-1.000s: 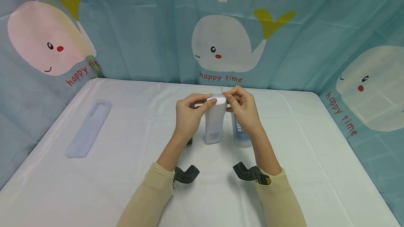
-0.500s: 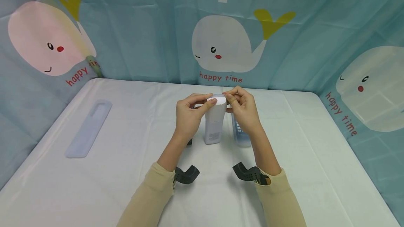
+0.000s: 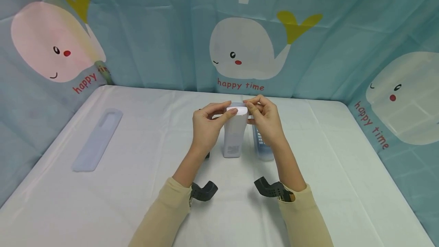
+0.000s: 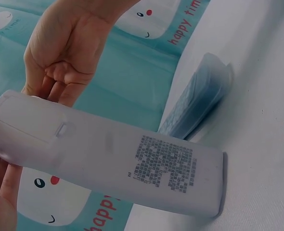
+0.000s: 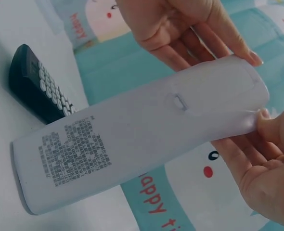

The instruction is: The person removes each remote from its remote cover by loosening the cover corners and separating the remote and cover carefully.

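Observation:
A white remote control [image 3: 235,134] stands on end on the table, in a translucent sleeve [image 5: 238,82] that is stretched near its upper end. Its back, with a battery cover and a printed label [image 4: 163,163], faces me. My left hand [image 3: 208,127] pinches the upper left edge between thumb and fingers. At the upper right edge, my right hand [image 3: 269,125] pinches the sleeve with thumb and forefinger. Behind my right hand lies a bluish covered remote [image 3: 262,149] with pale buttons. A dark remote [image 5: 31,86] with white buttons is mostly hidden behind my left hand in the head view.
A flat, translucent sleeve [image 3: 97,140] lies at the left of the white-covered table [image 3: 144,209]. A blue curtain [image 3: 164,41] printed with whales hangs behind the table and along both sides. Black camera mounts [image 3: 204,191] project from both wrists.
The head view has shifted very slightly. Both hands keep their hold at the top of the white remote, and the other things stay where they were.

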### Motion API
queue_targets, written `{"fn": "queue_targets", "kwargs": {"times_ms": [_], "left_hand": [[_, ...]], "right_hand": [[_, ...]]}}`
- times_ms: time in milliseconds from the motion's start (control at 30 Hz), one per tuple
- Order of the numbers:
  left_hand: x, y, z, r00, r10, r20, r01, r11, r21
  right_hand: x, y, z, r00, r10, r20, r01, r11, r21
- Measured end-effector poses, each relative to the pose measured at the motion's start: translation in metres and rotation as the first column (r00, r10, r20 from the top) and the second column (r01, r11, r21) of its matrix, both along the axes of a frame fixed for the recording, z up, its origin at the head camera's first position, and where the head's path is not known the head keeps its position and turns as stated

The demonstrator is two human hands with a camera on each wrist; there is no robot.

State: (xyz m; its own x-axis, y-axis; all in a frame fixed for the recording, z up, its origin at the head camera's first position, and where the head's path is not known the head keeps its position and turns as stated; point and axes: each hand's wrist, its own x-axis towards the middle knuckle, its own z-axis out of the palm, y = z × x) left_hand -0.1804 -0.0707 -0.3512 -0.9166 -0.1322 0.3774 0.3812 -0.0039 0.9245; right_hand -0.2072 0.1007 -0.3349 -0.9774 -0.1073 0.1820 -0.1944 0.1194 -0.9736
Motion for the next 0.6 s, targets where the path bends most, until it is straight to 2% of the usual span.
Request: {"fn": "queue_targets", "kwargs": {"times_ms": [333, 600], "left_hand": [[-0.001, -0.004, -0.004, 0.999, 0.007, 0.032, -0.006, 1.0, -0.021], [-0.005, -0.011, -0.004, 0.994, -0.055, 0.089, 0.061, 0.996, -0.058]], "right_hand": [[-0.001, 0.002, 0.0, 0.999, 0.043, 0.023, -0.043, 0.999, -0.002], [-0.002, 0.011, -0.001, 0.994, 0.109, 0.029, -0.11, 0.993, 0.03]]}}
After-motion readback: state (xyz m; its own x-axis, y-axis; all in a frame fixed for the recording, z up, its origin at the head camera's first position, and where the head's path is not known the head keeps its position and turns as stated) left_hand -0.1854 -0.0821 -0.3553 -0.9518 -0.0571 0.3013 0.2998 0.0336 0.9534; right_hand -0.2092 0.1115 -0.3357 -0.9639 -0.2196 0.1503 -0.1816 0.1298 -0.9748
